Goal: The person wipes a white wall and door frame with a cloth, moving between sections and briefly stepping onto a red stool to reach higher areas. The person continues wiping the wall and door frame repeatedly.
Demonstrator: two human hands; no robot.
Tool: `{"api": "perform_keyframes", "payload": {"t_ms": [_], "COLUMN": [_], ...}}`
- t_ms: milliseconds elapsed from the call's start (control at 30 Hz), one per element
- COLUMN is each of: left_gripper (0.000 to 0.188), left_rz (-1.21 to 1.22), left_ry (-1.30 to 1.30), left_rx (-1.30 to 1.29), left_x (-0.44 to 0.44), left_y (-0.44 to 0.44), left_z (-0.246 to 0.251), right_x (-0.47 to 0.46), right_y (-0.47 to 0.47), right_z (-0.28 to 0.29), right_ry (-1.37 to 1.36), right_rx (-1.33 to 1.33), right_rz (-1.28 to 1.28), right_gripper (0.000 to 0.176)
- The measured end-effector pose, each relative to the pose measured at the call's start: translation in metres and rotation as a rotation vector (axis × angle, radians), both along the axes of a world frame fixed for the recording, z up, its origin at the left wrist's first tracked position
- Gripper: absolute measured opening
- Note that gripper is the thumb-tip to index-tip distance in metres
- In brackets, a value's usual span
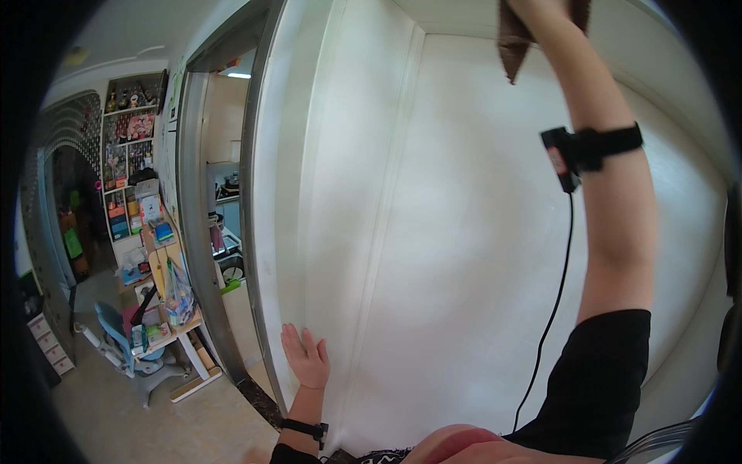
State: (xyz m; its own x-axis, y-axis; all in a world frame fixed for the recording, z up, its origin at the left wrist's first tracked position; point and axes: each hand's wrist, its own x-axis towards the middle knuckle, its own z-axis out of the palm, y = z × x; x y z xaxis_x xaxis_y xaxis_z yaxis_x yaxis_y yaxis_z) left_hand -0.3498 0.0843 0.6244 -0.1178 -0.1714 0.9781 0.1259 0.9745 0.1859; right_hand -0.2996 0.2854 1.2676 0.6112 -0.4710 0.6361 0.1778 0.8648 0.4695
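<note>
My left hand [306,361] rests with its fingers spread against the white panel [290,232] beside the metal door frame. A black strap circles that wrist. High up at the top edge, my right hand [539,7] is partly cut off by the picture's rim. It holds a brown cloth [513,52] up by the top of the white wall [464,203]; one corner of the cloth hangs down. The fingers of this hand are out of view. My right forearm carries a black strapped device [562,158], from which a thin black cable [559,301] runs down.
Left of the panel, a metal door frame [255,191] opens onto a kitchen with a sink [232,272]. Farther left stand a cluttered desk [191,354], a blue swivel chair [110,322] and a filled shelf unit [128,188]. A dark stone threshold [259,403] crosses the doorway floor.
</note>
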Motion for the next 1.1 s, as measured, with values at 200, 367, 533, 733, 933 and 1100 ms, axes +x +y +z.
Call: {"api": "perform_keyframes", "payload": {"t_ms": [200,367,533,733,933,1100], "left_gripper": [0.058,0.053,0.059,0.055,0.056,0.056], "left_rz": [-0.017,-0.006,0.005,0.020,0.014,0.018], "left_ry": [0.001,-0.004,0.004,0.029,0.034,0.009], "left_rx": [0.013,0.019,0.001,0.008,0.018,0.029], "left_x": [0.002,0.003,0.003,0.000,0.000,0.000], "left_y": [0.002,0.004,0.005,0.004,0.005,0.004], "left_z": [-0.002,-0.001,0.000,0.001,0.002,0.001], "right_x": [-0.086,-0.112,-0.121,-0.129,-0.113,-0.119], "right_y": [-0.116,-0.188,-0.175,-0.152,-0.076,-0.099], "right_z": [0.019,-0.018,-0.051,-0.032,-0.042,-0.043], "right_ry": [-0.220,-0.186,-0.586,-0.200,-0.061,-0.131], "right_rx": [0.028,0.228,0.298,0.072,0.024,0.077], "right_rz": [0.014,0.585,0.813,0.289,0.102,0.148], "right_gripper": [0.022,0.026,0.037,0.046,0.046,0.047]}}
